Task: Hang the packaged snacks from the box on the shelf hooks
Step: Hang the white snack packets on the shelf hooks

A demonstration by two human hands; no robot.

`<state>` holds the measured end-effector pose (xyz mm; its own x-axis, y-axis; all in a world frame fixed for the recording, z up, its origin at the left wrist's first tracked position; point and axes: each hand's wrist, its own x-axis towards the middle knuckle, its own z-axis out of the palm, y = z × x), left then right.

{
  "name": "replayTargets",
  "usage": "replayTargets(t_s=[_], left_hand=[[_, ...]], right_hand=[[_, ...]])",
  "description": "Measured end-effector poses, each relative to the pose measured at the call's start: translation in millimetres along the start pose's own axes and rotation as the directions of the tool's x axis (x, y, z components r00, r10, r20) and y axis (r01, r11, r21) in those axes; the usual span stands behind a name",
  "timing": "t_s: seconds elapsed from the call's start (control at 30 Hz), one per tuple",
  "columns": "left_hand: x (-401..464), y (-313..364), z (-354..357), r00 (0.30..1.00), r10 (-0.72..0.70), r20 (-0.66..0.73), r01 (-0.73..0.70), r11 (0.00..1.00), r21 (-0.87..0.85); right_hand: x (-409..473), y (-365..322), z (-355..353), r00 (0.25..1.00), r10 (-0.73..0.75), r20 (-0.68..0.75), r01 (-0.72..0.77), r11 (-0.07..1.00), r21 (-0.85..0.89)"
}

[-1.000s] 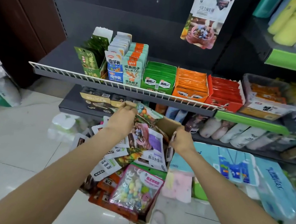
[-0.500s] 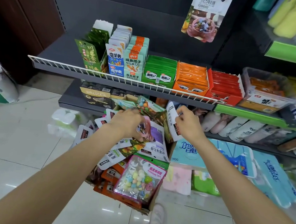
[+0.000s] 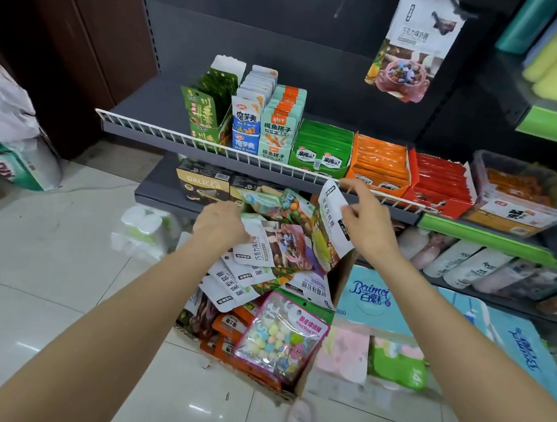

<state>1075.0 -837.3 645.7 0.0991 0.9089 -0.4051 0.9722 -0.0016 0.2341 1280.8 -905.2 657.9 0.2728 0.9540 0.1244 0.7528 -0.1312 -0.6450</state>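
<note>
Right hand (image 3: 368,225) pinches a white snack packet (image 3: 333,216) by its edge above the box (image 3: 303,382); left hand (image 3: 222,224) grips another packet (image 3: 266,247). Best lifted clear, hang-hole kept above the fingers.

Floor (image 3: 38,288) glossy tile, reflective. Box (image 3: 334,285) brown cardboard, matt, rough torn edges. Snack packs (image 3: 284,335) shiny plastic film, some clear. Rail (image 3: 208,145) white-coated wire. Back panel (image 3: 254,36) dark matt metal. Tissue packs (image 3: 374,300) smooth plastic wrap.
</note>
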Motion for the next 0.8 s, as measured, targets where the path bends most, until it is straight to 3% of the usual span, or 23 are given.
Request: replayTargets(t_s=[0.23,0.3,0.43,0.6,0.8], left_hand=[[0,-2,7,0.996,-0.073,-0.05,0.061,0.978,-0.199],[0,2,8,0.994,-0.05,-0.096,0.023,0.964,-0.266],[-6,19,-7,0.957,0.145,-0.25,-0.228,0.91,-0.346],[-34,59,-36,0.797,0.485,-0.36,-0.588,0.757,-0.284],[-41,106,-69,0.679,0.621,-0.392,-0.712,0.688,-0.143]], right_hand=[[-3,-16,0,0.996,-0.061,0.065,0.065,0.996,-0.06],[-3,-18,0,0.996,-0.048,0.07,0.053,0.995,-0.083],[1,-17,-15,0.988,-0.035,0.148,0.056,0.989,-0.139],[5,-19,-47,0.993,-0.078,0.088,0.098,0.964,-0.246],[15,-29,-87,0.967,-0.242,-0.072,0.187,0.877,-0.443]])
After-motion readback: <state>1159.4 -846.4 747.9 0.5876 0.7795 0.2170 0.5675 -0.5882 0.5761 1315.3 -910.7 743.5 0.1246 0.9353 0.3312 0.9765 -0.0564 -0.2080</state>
